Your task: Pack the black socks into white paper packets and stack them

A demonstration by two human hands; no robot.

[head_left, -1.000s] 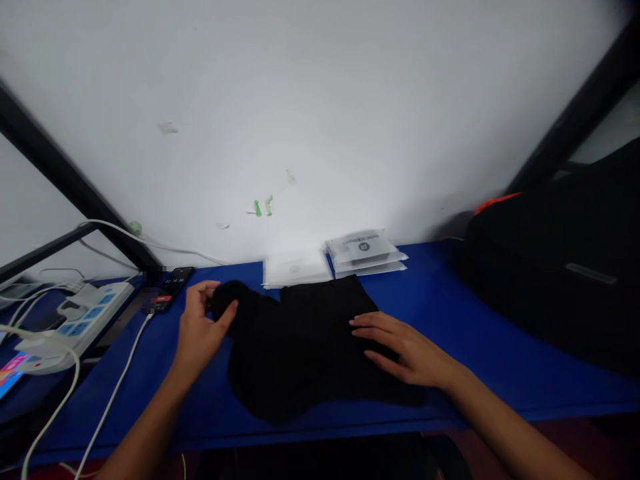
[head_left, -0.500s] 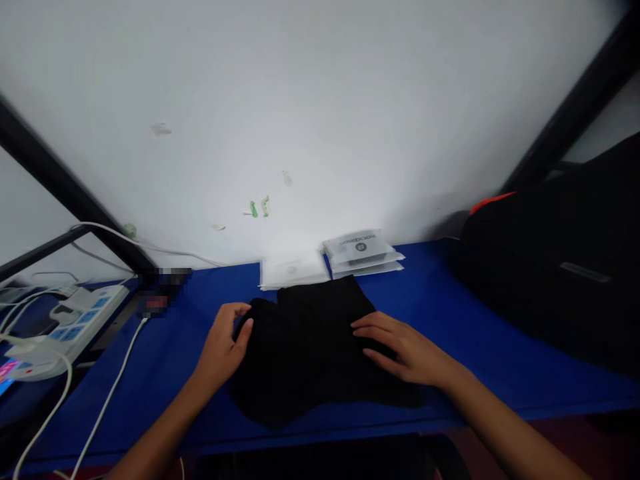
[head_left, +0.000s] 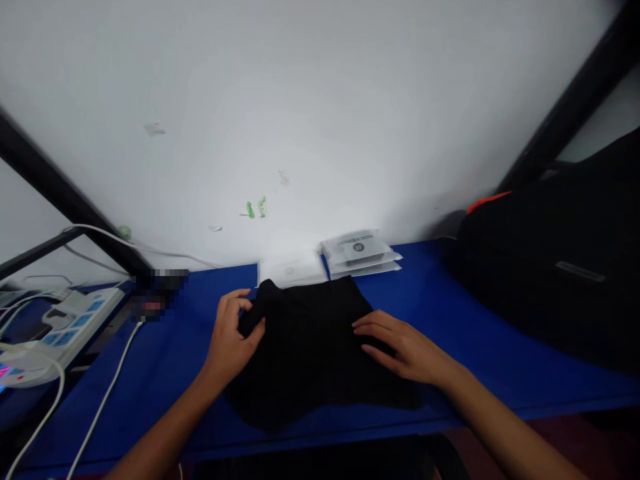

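A black cloth (head_left: 315, 353), perhaps a garment, lies on the blue tabletop in front of me; its folds are too dark to make out. My left hand (head_left: 234, 333) is closed on its upper left edge, where a bunched part stands up between thumb and fingers. Over the right edge of the cloth rests my right hand (head_left: 395, 347), fingers stretched out and lying on the fabric.
Behind the cloth, against the wall, lie flat white packets (head_left: 290, 268) and clear zip pouches (head_left: 359, 252) with printed lettering. A large black bag (head_left: 550, 273) takes up the right side. On the left are a power strip (head_left: 75, 333) and white cables (head_left: 107, 400).
My left hand has shifted slightly right, drawing the cloth's upper left edge inward and up into a bunched fold. My right hand stays in nearly the same place.
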